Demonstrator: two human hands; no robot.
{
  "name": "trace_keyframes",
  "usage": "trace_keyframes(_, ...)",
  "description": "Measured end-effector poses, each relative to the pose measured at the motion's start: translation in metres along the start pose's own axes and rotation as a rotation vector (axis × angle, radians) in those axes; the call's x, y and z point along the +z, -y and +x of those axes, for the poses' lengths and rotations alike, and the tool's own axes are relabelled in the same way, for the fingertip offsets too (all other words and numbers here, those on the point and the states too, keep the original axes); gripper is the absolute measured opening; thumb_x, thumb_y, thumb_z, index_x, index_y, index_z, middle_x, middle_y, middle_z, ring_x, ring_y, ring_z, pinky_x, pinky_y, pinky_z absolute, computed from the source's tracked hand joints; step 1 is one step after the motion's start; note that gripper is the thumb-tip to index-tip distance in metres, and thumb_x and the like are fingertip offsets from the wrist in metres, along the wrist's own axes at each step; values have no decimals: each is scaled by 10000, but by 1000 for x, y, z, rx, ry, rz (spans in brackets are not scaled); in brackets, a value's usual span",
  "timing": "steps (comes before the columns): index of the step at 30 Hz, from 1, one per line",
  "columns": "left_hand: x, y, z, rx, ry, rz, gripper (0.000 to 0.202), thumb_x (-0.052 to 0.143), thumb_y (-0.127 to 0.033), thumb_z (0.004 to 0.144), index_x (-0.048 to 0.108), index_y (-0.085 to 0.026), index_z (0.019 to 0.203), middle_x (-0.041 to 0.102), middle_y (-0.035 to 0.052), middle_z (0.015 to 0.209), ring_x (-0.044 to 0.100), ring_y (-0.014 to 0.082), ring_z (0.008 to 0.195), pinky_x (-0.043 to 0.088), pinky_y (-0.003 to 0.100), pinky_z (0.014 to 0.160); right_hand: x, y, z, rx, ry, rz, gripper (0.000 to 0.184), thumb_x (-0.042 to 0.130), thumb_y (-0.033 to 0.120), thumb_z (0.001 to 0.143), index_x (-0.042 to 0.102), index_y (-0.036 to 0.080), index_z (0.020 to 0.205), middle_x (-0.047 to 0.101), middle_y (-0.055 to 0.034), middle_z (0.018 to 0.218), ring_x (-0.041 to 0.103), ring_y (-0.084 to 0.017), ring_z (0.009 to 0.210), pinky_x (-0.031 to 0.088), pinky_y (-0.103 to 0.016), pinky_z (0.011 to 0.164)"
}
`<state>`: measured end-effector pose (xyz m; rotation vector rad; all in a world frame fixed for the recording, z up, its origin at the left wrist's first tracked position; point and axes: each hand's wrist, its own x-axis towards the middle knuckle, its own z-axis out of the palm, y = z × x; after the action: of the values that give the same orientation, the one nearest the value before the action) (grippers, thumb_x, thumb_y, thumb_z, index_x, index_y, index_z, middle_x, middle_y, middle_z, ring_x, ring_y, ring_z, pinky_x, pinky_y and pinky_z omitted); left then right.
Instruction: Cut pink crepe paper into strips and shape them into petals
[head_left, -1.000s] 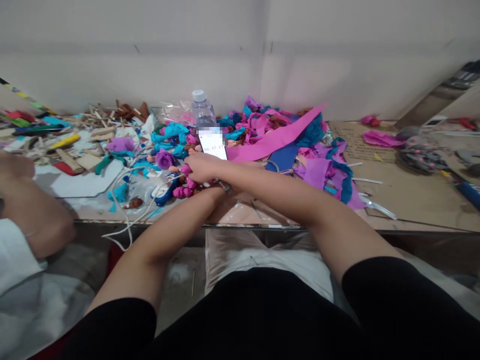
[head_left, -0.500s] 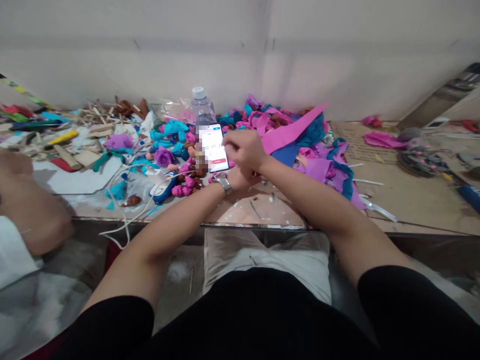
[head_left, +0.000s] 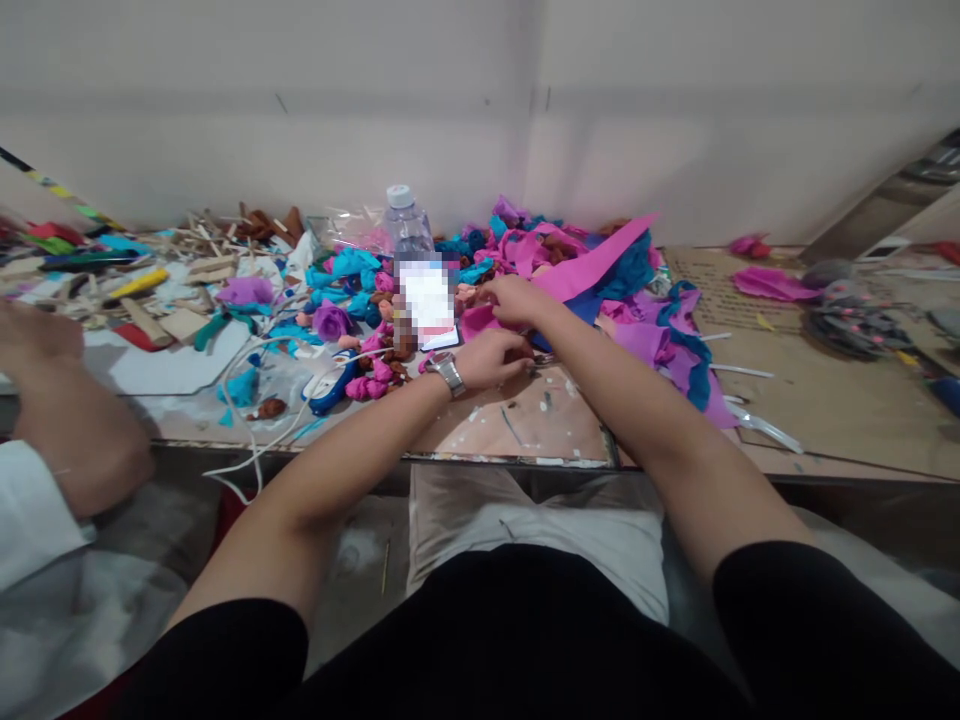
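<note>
My left hand (head_left: 491, 361), with a silver watch (head_left: 448, 373) at its wrist, rests low over the table, fingers curled inward. Whatever lies in those fingers is too small to make out. Just above it, my right hand (head_left: 516, 302) reaches leftward with bent fingers, its fingertips at the edge of the paper pile beside small peach-coloured pieces (head_left: 466, 294). A pink sheet of crepe paper (head_left: 600, 262) lies behind that hand. Left of both hands a phone (head_left: 427, 290) with a lit screen leans among rolled paper flowers, partly blurred out.
A clear bottle (head_left: 409, 222) stands behind the phone. Purple and blue paper strips (head_left: 660, 340) lie to the right, near a cardboard sheet (head_left: 757, 400). A white cable (head_left: 255, 440) hangs over the table edge. Another person's arm (head_left: 82, 430) is at the far left.
My hands were close together, the right over the left; now they are apart. The right has moved back to the pile, and the left's curled fingers show.
</note>
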<state>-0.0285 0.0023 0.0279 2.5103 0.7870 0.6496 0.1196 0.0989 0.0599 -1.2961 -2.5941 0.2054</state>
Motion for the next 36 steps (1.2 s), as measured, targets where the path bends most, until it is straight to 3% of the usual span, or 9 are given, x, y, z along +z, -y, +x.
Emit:
trace_keyframes(4,-1,-1,1,9,17,9,196,663,-267,947,809,-179,1044,812,61,952,698,190,804,483,316,730,-17,-16,-14,9,-175,-50,327,629,102,847,825,153,1104,791,-161,1190,708,-327,1099,567,-458,977)
trace_keyframes(8,-3,-3,1,39,14,18,218,663,-299,963,818,-184,1067,807,64,946,699,195,820,490,319,750,-36,-35,-41,-51,-462,112,175,628,221,935,788,165,982,740,-149,1079,682,-309,1010,564,-492,955)
trace_keyframes(12,-6,-4,2,20,-42,23,265,639,-355,1001,811,-173,1085,801,78,962,698,203,834,492,329,763,-41,-36,-89,-232,-633,304,322,653,499,987,764,199,950,652,-120,1059,666,-302,1023,589,-487,905)
trace_keyframes(13,-7,-4,2,10,-51,30,293,632,-397,1014,809,-175,1087,799,82,968,700,212,849,493,335,770,-39,-32,-102,-250,-619,325,326,652,506,988,768,205,942,643,-119,1090,668,-299,1045,596,-480,901)
trace_keyframes(16,-5,-3,1,-9,-73,42,346,645,-467,1009,788,-183,1147,794,88,1005,707,233,891,508,350,794,-25,-16,-136,-229,-570,328,169,595,280,986,748,231,1039,652,-122,1202,662,-305,1176,599,-502,995)
trace_keyframes(20,0,-2,-1,-2,-63,-52,315,723,-372,906,739,-174,1150,788,78,1076,730,250,930,557,361,850,-1,-5,-155,-180,-518,389,651,610,96,835,547,255,1463,603,-149,1397,698,-284,1148,643,-462,948)
trace_keyframes(25,6,1,-4,-114,-148,-150,929,812,-513,846,400,-131,1587,750,145,1267,746,304,1080,592,425,959,10,-15,-156,-217,-445,393,818,604,42,732,488,234,1518,590,-160,1442,634,-325,1318,624,-492,1025)
trace_keyframes(30,10,10,-3,-35,-227,-162,709,780,-517,881,559,-145,1442,696,174,1403,705,323,1258,546,475,1121,11,-14,-155,-287,-475,333,628,678,128,819,582,226,1432,656,-153,1356,632,-332,1303,563,-533,1104)
trace_keyframes(36,12,12,-3,-31,-220,-202,710,784,-525,911,541,-153,1464,692,169,1424,698,274,1267,541,434,1137,12,-12,-152,-247,-482,331,270,684,185,886,753,223,1145,750,-130,1177,704,-301,1120,577,-487,1024)
